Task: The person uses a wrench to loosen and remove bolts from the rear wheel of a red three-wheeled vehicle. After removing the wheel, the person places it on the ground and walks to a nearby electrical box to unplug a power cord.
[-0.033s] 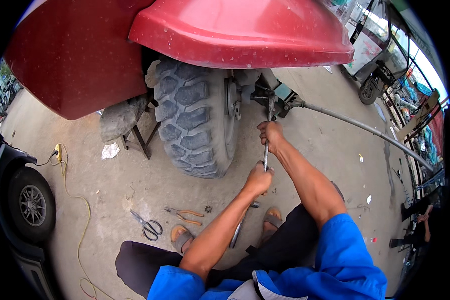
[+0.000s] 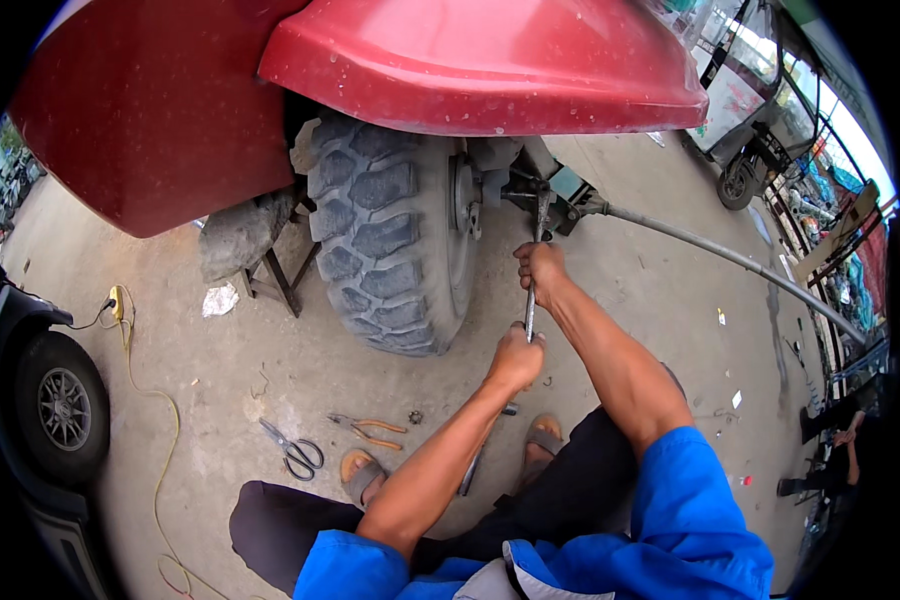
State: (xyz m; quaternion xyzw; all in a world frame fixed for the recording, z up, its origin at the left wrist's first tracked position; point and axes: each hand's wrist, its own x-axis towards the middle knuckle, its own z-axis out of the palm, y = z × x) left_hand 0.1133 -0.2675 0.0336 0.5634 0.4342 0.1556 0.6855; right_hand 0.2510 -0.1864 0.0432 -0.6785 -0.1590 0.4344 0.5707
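Both my hands are closed around a long metal bar (image 2: 530, 318) that runs up from between my knees to the axle parts (image 2: 560, 205) beside the big wheel. My right hand (image 2: 542, 268) grips it higher up, close to those parts. Lower on the same bar is my left hand (image 2: 517, 358), wrapped round its near end. How the far end meets the axle is too small to make out. The chunky-treaded tyre (image 2: 380, 240) stands left of the bar, under a red fender (image 2: 490, 70).
Scissors (image 2: 296, 452), orange-handled pliers (image 2: 368, 430) and a partly hidden hammer-like tool (image 2: 472, 470) lie near my feet. A yellow cable (image 2: 175, 430) trails along the left, by a parked vehicle's wheel (image 2: 65, 405). A long metal pole (image 2: 710, 245) extends rightward. Someone sits (image 2: 840, 450) far right.
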